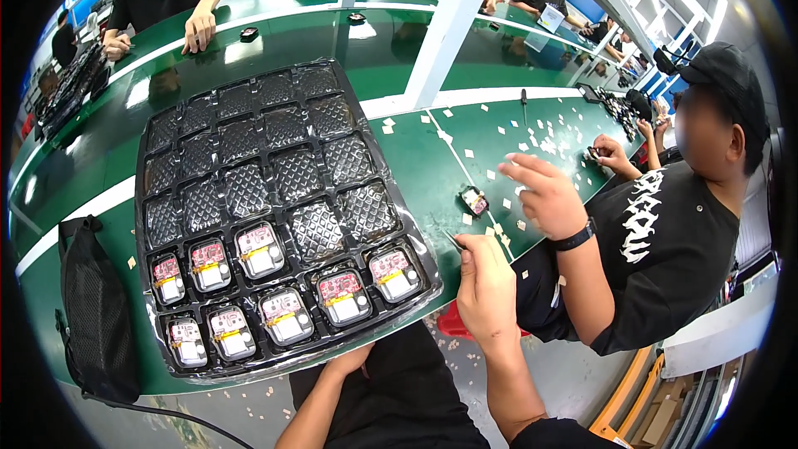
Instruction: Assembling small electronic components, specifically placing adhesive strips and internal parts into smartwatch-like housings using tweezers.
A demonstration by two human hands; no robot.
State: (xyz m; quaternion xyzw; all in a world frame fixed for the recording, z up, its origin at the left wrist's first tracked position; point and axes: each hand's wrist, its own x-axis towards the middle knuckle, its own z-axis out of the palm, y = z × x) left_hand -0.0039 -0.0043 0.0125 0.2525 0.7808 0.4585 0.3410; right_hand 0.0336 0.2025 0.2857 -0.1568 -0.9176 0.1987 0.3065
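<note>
Here, right fingers [482, 244] pinch slim tool [453, 239] beside diamond-textured tray [314, 229]

Electronics workshop, green workbenches [416, 162], circuit boards [341, 288]

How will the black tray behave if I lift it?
The black tray looks like thin moulded plastic, so it may flex. Electronic units sit only in the two nearest rows, so that side likely weighs more. No lid shows, so tipping could spill them.

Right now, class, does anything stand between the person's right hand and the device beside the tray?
Nothing visible blocks the right hand from the device; green bench shows between them. A co-worker's hand is near, but off to the device's right.
</note>
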